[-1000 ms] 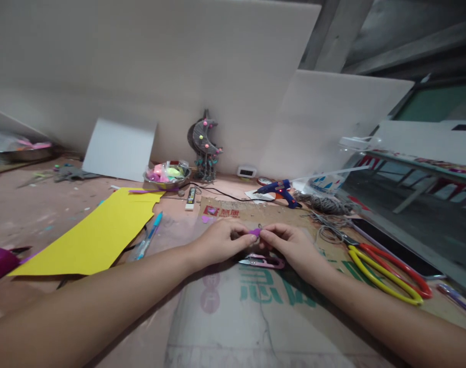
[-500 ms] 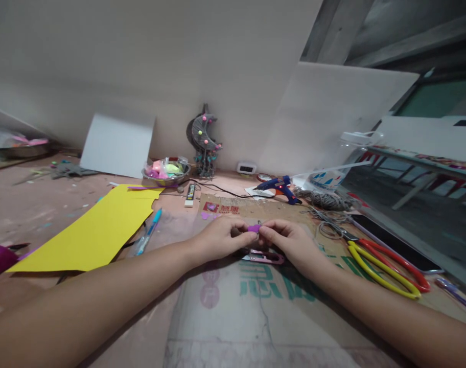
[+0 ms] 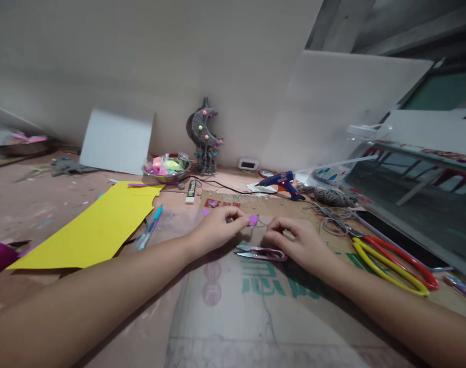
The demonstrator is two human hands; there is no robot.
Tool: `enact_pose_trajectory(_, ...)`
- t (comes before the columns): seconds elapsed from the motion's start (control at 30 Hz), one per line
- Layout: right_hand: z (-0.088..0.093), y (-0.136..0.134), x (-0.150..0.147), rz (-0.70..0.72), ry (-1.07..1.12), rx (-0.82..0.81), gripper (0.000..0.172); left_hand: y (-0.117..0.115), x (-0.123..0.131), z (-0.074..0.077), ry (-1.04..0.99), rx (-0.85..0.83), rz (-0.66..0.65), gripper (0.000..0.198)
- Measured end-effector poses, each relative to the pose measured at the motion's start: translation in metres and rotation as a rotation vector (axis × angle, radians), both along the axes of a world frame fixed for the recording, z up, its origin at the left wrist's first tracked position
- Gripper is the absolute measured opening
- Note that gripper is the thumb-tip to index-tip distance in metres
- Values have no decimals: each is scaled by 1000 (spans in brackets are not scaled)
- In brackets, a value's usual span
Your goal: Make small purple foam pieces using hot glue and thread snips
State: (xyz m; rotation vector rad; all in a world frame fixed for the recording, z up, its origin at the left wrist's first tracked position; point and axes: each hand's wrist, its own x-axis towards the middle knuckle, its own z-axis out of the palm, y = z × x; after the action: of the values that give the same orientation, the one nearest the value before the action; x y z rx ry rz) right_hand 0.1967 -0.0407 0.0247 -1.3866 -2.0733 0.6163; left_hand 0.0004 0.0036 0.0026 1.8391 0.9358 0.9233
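Between the thumb and finger of my left hand point(image 3: 224, 225) is a small purple piece point(image 3: 253, 220), pinched at its left side. A thin grey strand point(image 3: 262, 223) shows at the piece's right edge and runs toward my right hand point(image 3: 294, 236). That hand's fingers are curled together, and whatever is in their tips is hidden. Just below both hands, pink-handled thread snips point(image 3: 261, 253) lie on a printed cardboard sheet point(image 3: 225, 322). More purple scraps point(image 3: 206, 211) rest on the cardboard's far left part.
Yellow card point(image 3: 91, 225) and a blue pen point(image 3: 150, 227) lie to the left. At the back are a bowl of clay packets point(image 3: 167, 168), a grey moon ornament point(image 3: 205, 130) and a blue glue gun point(image 3: 281, 183). Rightward are grey yarn point(image 3: 328, 196), red-and-yellow scissors point(image 3: 390, 260) and a phone point(image 3: 401, 239).
My right hand has come away from the purple piece and moved right, while my left hand keeps hold of it. The snips are now more fully visible. The view has shifted slightly.
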Motion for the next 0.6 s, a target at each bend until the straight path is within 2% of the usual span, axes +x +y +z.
enact_pose_trajectory(0.07, 2, -3, 5, 222, -213, 147, 27, 2, -1, -1, -6, 12, 1, 24)
enact_pose_trajectory(0.1, 3, -5, 7, 315, -293, 199, 31, 3, -1, -1, -5, 15, 1, 24)
enact_pose_trajectory(0.17, 1, -7, 8, 397, -402, 263, 34, 4, -1, -1, -10, 8, 10, 23)
enact_pose_trajectory(0.27, -5, -7, 6, 369, -481, 329, 25, 2, -1, 0, -12, -9, 28, 23)
enact_pose_trajectory(0.4, -11, -7, 3, 331, -517, 377, 26, 1, -1, 1, -14, -15, 22, 23)
enact_pose_trajectory(0.53, -12, -10, 6, 97, -440, 372, 25, 1, -1, 1, -9, -22, 28, 26)
enact_pose_trajectory(0.6, -10, -10, 8, 39, -406, 373, 26, 1, -1, 2, 1, -17, 37, 27)
